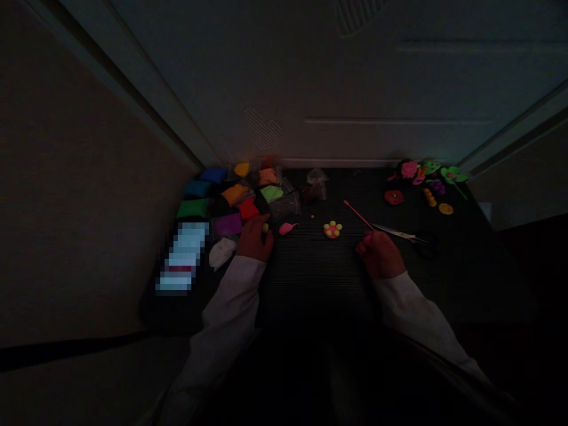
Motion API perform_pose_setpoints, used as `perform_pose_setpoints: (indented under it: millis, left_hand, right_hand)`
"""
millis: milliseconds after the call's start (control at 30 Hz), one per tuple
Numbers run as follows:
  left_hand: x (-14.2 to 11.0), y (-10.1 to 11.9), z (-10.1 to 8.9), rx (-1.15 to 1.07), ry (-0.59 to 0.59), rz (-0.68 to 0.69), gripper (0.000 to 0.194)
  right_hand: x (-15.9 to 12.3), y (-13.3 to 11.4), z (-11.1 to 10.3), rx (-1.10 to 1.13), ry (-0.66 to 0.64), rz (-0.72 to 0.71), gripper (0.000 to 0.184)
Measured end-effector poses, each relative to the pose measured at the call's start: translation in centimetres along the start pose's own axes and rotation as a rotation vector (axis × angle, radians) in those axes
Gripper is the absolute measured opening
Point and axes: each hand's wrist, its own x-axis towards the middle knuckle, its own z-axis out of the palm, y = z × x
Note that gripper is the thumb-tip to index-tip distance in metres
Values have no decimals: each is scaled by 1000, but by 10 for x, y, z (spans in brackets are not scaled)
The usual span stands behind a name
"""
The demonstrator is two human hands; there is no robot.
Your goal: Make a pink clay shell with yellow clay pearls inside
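Observation:
My left hand (255, 238) rests beside the bags of modelling clay, its thumb and fingers curled round a small yellow clay lump (265, 228), mostly hidden. In my right hand (382, 254), the closed fingers grip a thin pink modelling tool (358, 214), whose tip points away to the upper left. Between the hands lies a pink clay flower (332, 234) with several yellow balls set round it. Nearer my left hand is a pink clay piece (287, 228) with a thin tail. A tiny orange ball (312, 216) sits behind them.
Scissors (402, 233) lie just beyond my right hand. Several coloured clay bags (235, 194), a white bag (222, 252) and a lit, blurred phone (184, 257) occupy the left. Finished clay shapes (409, 170) cluster at the back right of the dark table (310, 290). The scene is dim.

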Motion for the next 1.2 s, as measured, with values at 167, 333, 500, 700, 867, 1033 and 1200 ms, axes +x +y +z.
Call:
perform_pose_setpoints:
  millis: [167,333,500,700,867,1033,1200]
  left_hand:
    - [-4,4,-4,-291,136,-116,29]
    - [9,16,-17,-786,268,-261,43]
    - [39,61,-29,-1254,132,-309,56]
    - [65,163,-12,-1475,-71,-280,43]
    - [85,204,-20,-1663,-192,-338,64]
    - [82,212,-13,-1594,-271,-278,52]
    - [68,213,-8,-1632,-261,-194,62]
  right_hand:
    - [2,1,-1,-54,53,-28,31]
    - [2,-3,-2,-114,67,-94,31]
    - [0,-19,17,-237,-9,-327,31]
    - [-4,-53,88,-498,-281,-726,31]
    - [-21,-62,137,-737,-491,-996,38]
    - [-23,-69,156,-815,-442,-1106,52]
    - [3,-82,147,-1023,-385,-1238,52]
